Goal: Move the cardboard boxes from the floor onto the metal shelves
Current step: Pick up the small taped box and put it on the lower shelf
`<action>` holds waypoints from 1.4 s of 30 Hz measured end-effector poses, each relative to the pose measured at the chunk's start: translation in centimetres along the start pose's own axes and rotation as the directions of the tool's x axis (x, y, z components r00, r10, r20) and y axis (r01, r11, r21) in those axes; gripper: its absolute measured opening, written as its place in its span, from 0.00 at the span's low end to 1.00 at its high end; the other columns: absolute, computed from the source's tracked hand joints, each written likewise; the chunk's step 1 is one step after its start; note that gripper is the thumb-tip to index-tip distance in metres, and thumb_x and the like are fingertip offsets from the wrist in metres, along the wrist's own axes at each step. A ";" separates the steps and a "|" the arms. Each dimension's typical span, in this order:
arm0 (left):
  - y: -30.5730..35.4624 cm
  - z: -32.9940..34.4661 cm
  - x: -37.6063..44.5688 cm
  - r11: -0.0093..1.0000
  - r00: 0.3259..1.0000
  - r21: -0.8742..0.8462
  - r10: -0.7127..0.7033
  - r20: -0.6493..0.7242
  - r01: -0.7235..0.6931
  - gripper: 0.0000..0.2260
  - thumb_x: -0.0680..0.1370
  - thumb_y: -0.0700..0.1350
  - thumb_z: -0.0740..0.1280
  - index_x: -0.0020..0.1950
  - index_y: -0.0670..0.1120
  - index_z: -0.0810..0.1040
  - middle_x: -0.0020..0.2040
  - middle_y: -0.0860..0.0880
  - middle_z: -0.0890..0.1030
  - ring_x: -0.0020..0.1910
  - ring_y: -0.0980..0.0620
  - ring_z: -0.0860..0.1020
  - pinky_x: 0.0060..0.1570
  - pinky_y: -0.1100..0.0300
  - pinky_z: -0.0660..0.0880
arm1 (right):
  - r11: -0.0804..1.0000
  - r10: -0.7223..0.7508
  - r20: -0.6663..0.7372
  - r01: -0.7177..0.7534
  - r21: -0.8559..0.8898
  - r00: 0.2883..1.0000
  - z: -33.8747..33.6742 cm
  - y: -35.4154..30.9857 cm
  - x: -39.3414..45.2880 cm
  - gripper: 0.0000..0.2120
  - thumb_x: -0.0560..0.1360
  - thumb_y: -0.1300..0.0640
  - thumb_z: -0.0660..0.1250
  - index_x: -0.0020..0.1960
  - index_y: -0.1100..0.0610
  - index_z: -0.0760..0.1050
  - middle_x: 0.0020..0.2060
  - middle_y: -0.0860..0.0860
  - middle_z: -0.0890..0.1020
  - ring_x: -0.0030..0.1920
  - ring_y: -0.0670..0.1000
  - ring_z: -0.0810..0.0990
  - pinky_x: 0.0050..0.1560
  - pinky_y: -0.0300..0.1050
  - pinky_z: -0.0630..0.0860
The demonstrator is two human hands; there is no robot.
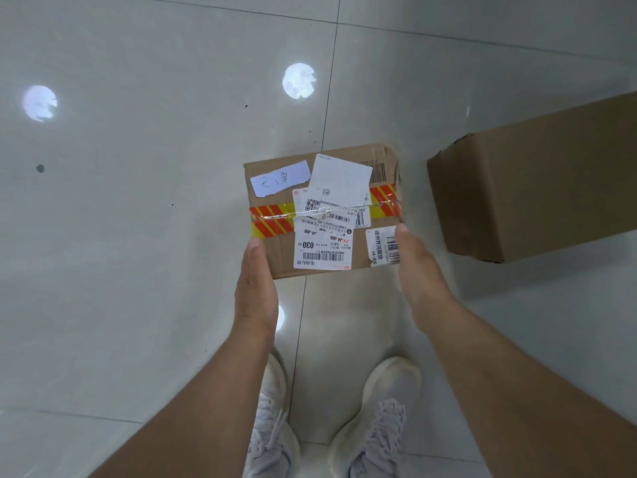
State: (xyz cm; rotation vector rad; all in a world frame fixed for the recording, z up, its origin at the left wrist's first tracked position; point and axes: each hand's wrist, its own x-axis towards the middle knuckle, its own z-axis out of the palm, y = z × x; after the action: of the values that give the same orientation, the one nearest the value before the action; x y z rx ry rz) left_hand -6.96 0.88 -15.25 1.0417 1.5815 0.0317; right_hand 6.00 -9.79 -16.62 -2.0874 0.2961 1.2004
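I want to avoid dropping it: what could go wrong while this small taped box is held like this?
The left hand and right hand press only the near corners of the small brown cardboard box with red-yellow tape; this grip could slip. The far end might tip down. The large plain cardboard box on the floor nearby could trip the feet.

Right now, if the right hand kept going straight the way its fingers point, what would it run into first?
The right hand already rests against the small labelled box, so it would only slide along that box's side; beyond lies bare floor, though depth is unclear.
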 end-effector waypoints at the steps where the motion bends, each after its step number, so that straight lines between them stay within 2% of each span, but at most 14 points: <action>1: -0.1 0.0 0.1 1.000 1.000 -0.002 0.008 0.004 -0.008 0.14 0.82 0.56 0.47 0.42 0.63 0.69 0.43 0.65 0.72 0.47 0.64 0.72 0.56 0.60 0.62 | 1.000 0.002 -0.002 -0.002 -0.003 1.000 0.0 -0.1 0.0 0.23 0.80 0.44 0.48 0.63 0.54 0.74 0.57 0.53 0.79 0.54 0.50 0.73 0.54 0.43 0.63; 5: 0.4 -0.5 -0.6 0.999 0.998 -0.001 0.045 0.036 -0.045 0.14 0.83 0.55 0.47 0.46 0.63 0.70 0.45 0.65 0.73 0.50 0.64 0.72 0.58 0.60 0.62 | 0.998 -0.052 0.020 0.052 0.024 0.998 -0.9 -0.7 -1.0 0.20 0.80 0.47 0.48 0.63 0.51 0.72 0.53 0.49 0.76 0.52 0.48 0.72 0.53 0.41 0.62; 8: 1.0 -1.1 -1.3 0.997 0.996 -0.006 0.074 0.056 -0.074 0.14 0.82 0.57 0.47 0.59 0.60 0.70 0.55 0.60 0.74 0.60 0.58 0.69 0.64 0.60 0.61 | 0.994 -0.107 0.034 0.106 0.035 0.994 -1.5 -1.4 -2.3 0.18 0.81 0.48 0.47 0.63 0.49 0.71 0.50 0.47 0.76 0.46 0.43 0.73 0.50 0.39 0.63; 11: 2.4 -1.6 -2.4 0.995 0.993 -0.014 0.099 0.069 -0.099 0.15 0.81 0.60 0.47 0.61 0.60 0.68 0.61 0.57 0.72 0.63 0.58 0.68 0.64 0.61 0.60 | 0.989 -0.130 0.044 0.127 0.080 0.990 -2.2 -2.4 -3.7 0.17 0.81 0.48 0.46 0.61 0.47 0.70 0.44 0.41 0.76 0.44 0.35 0.71 0.42 0.32 0.65; 14: 4.3 -2.0 -3.7 0.990 0.984 -0.023 0.144 0.102 -0.142 0.28 0.74 0.66 0.48 0.69 0.57 0.71 0.66 0.56 0.75 0.68 0.56 0.69 0.69 0.58 0.60 | 0.979 -0.144 0.017 0.140 0.145 0.989 -3.1 -3.9 -5.1 0.15 0.81 0.48 0.47 0.58 0.48 0.71 0.43 0.41 0.76 0.44 0.35 0.72 0.41 0.30 0.65; 18: 7.5 -2.5 -5.8 0.979 0.972 -0.034 0.204 0.119 -0.201 0.33 0.70 0.69 0.48 0.70 0.56 0.71 0.67 0.54 0.76 0.69 0.54 0.70 0.73 0.52 0.61 | 0.965 -0.183 -0.027 0.185 0.187 0.983 -4.9 -6.7 -7.4 0.14 0.81 0.50 0.48 0.53 0.50 0.72 0.42 0.41 0.77 0.42 0.36 0.73 0.33 0.22 0.68; 21: 10.0 -2.8 -7.4 0.972 0.963 -0.018 0.235 0.134 -0.235 0.39 0.66 0.72 0.48 0.73 0.56 0.68 0.71 0.54 0.73 0.71 0.55 0.68 0.73 0.51 0.60 | 0.952 -0.214 -0.045 0.219 0.215 0.976 -6.3 -8.7 -9.3 0.15 0.81 0.49 0.48 0.53 0.51 0.73 0.42 0.42 0.78 0.42 0.37 0.74 0.38 0.28 0.69; 25: 13.5 -2.9 -10.4 0.962 0.949 -0.033 0.274 0.155 -0.272 0.33 0.71 0.68 0.48 0.70 0.55 0.71 0.65 0.54 0.77 0.67 0.55 0.72 0.70 0.54 0.64 | 0.936 -0.229 -0.058 0.236 0.260 0.972 -8.3 -11.2 -12.0 0.18 0.81 0.48 0.48 0.60 0.53 0.72 0.45 0.45 0.80 0.45 0.41 0.76 0.43 0.35 0.68; 28: 15.4 -2.9 -12.7 0.946 0.931 -0.055 0.325 0.167 -0.320 0.30 0.74 0.65 0.48 0.68 0.53 0.73 0.61 0.54 0.79 0.63 0.55 0.75 0.65 0.56 0.67 | 0.924 -0.257 -0.097 0.274 0.268 0.962 -9.7 -12.5 -13.8 0.19 0.81 0.48 0.49 0.64 0.53 0.71 0.45 0.43 0.78 0.45 0.39 0.75 0.43 0.34 0.67; 31: 16.7 -3.1 -14.5 0.937 0.919 -0.064 0.349 0.186 -0.343 0.32 0.72 0.67 0.48 0.69 0.53 0.72 0.62 0.53 0.79 0.64 0.55 0.74 0.67 0.55 0.67 | 0.914 -0.281 -0.106 0.300 0.272 0.954 -11.1 -13.5 -15.4 0.19 0.81 0.49 0.49 0.65 0.52 0.70 0.45 0.42 0.78 0.43 0.36 0.73 0.41 0.32 0.66; 34: 17.6 -3.4 -15.9 0.937 0.918 -0.068 0.350 0.188 -0.344 0.38 0.68 0.72 0.50 0.73 0.54 0.68 0.70 0.53 0.74 0.70 0.54 0.70 0.72 0.52 0.62 | 0.900 -0.316 -0.131 0.341 0.270 0.940 -12.3 -14.2 -17.1 0.20 0.81 0.49 0.48 0.68 0.52 0.68 0.48 0.44 0.79 0.45 0.36 0.73 0.42 0.31 0.66; 36: 18.1 -3.7 -16.9 0.933 0.912 -0.070 0.360 0.198 -0.353 0.40 0.66 0.73 0.50 0.74 0.55 0.66 0.72 0.53 0.72 0.72 0.55 0.68 0.74 0.51 0.60 | 0.889 -0.343 -0.152 0.373 0.265 0.927 -13.0 -14.5 -18.2 0.21 0.81 0.48 0.48 0.69 0.51 0.68 0.53 0.46 0.80 0.50 0.40 0.76 0.47 0.34 0.68; 40: 19.2 -4.2 -19.3 0.921 0.890 -0.041 0.385 0.245 -0.388 0.42 0.66 0.74 0.50 0.75 0.55 0.65 0.73 0.54 0.70 0.73 0.56 0.66 0.74 0.51 0.58 | 0.874 -0.341 -0.182 0.382 0.299 0.922 -14.3 -14.5 -20.5 0.24 0.78 0.43 0.48 0.69 0.50 0.68 0.61 0.51 0.79 0.62 0.50 0.76 0.64 0.49 0.70; 42: 19.9 -4.5 -20.5 0.910 0.869 -0.032 0.404 0.284 -0.413 0.42 0.66 0.75 0.50 0.75 0.55 0.64 0.74 0.54 0.69 0.74 0.57 0.64 0.75 0.51 0.57 | 0.860 -0.343 -0.203 0.393 0.324 0.917 -15.1 -14.5 -22.1 0.23 0.79 0.44 0.48 0.67 0.51 0.70 0.58 0.50 0.80 0.60 0.50 0.77 0.60 0.45 0.72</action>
State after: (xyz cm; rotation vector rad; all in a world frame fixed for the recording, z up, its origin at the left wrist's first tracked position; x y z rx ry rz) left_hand -0.55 2.40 12.89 1.3290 1.0831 0.1415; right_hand 11.38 -12.43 13.21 -1.8007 0.1519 0.7111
